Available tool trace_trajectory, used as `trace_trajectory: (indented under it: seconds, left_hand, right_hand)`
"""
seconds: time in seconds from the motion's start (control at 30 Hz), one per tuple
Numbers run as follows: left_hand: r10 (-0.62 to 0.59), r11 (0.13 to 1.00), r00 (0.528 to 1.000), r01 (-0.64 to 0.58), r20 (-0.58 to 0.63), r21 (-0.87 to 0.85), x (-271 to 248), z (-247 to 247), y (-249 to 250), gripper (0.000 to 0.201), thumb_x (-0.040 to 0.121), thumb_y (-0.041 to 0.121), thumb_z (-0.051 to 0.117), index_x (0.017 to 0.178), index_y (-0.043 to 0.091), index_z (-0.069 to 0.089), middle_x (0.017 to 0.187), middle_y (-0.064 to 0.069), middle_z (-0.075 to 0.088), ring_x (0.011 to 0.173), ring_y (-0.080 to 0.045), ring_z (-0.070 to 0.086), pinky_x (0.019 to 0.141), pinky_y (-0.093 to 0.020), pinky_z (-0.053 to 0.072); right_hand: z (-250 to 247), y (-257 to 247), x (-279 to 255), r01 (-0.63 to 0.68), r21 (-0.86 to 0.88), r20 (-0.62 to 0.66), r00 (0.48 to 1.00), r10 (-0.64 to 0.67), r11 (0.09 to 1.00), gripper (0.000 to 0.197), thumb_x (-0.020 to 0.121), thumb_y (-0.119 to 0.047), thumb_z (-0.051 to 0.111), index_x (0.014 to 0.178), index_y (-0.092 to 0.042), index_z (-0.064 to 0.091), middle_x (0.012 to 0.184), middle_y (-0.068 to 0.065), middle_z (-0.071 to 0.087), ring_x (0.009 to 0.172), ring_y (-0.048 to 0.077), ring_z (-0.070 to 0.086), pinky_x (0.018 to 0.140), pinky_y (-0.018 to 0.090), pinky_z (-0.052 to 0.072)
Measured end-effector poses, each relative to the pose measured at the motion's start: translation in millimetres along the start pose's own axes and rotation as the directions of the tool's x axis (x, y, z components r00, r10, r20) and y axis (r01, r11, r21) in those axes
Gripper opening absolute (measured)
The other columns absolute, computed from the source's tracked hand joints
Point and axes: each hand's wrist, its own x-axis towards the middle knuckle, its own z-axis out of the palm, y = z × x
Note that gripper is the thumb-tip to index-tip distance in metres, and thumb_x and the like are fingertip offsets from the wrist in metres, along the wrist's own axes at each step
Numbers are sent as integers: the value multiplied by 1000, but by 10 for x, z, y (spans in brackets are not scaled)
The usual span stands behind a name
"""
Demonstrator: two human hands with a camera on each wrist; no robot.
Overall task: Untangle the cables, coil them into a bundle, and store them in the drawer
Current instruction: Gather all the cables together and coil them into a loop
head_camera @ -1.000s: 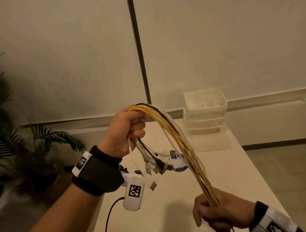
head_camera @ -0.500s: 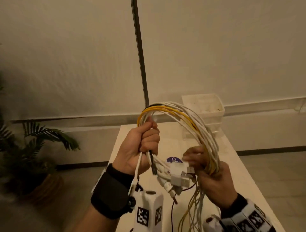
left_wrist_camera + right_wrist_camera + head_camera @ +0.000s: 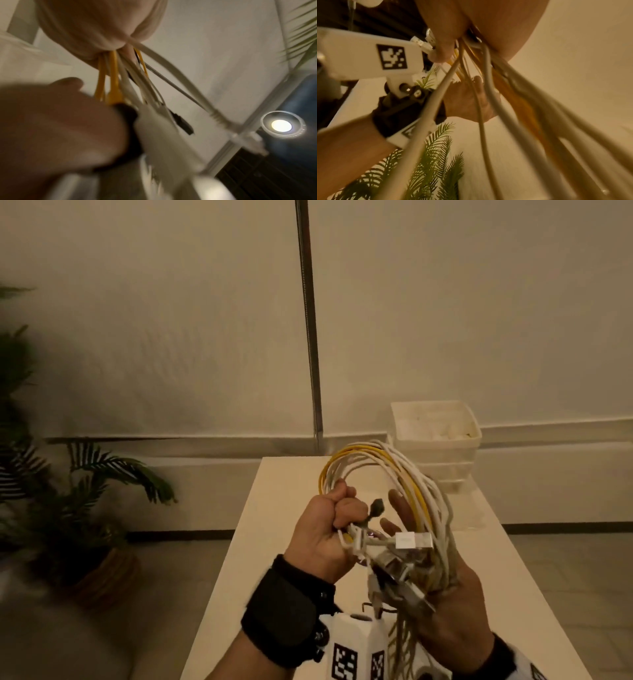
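Left hand (image 3: 322, 532) round cables (image 3: 406, 470); lamp (image 3: 281, 125) left-wrist only.

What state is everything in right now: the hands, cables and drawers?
cables: looped into a coil, held above the table.
left hand: fisted round the cables near their plugs.
right hand: thumb pinches the cables, fingers straight.
drawer unit: on the table, drawers look closed.

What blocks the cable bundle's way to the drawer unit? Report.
Nothing visible: only white table lies between the white and yellow cable bundle in the left hand and the stacked white plastic drawer unit. Its lower drawers look shut.
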Motion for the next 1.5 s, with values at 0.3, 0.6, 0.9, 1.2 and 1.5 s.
trace_trajectory:
  seconds: [0.3, 0.6, 0.9, 1.2, 1.5]
  left_hand:
    - [-2, 998, 997, 7, -77, 64, 32, -219, -536, 30, 103, 27, 45, 80, 9, 45, 49, 2, 32, 33, -8, 32, 33, -17, 29]
    - [133, 842, 990, -85, -51, 533, -47, -377, -698, 19, 94, 17, 56, 101, 4, 68, 93, -12, 59, 82, -20, 59, 76, -35, 49]
    - [5, -216, 865, -490, 502, 845, -351, -562, -346, 106, 67, 33, 63, 151, 45, 1, 149, 26, 30, 140, 5, 25, 114, -20, 24]
    - [-122, -1, 870, -481, 477, 877, -114, -487, -502, 46, 79, -13, 51, 64, 26, 70, 59, 10, 64, 46, -15, 54, 47, -31, 48]
    - [-17, 344, 959, -260, 283, 902, -139, -544, -584, 36, 96, 9, 38, 75, 17, 66, 48, -5, 44, 39, -17, 37, 47, -29, 44]
  right_hand:
    - [-152, -49, 30, -217, 143, -101, 967, 232, 966, 61, 79, 12, 67, 77, -49, 74, 77, -30, 71, 73, -11, 66, 67, 9, 53]
    - [-124, -211, 8, -131, -73, -224, 968, 111, 989, 49, 51, -76, 73, 82, -38, 77, 87, -3, 77, 88, 11, 72, 83, 29, 56]
    - [-129, -82, 51, -288, 29, -330, 901, 281, 957, 40, 68, -47, 78, 78, -8, 74, 73, 21, 70, 70, 31, 68, 65, 37, 56]
    - [-79, -74, 72, -476, -249, -184, 878, 441, 844, 19, 83, -20, 72, 97, -9, 65, 84, 9, 71, 70, 22, 69, 62, 38, 56]
    - [-250, -74, 54, -504, -365, -37, 848, 529, 783, 34, 79, -33, 72, 110, -27, 61, 106, 5, 66, 91, 16, 67, 78, 36, 55]
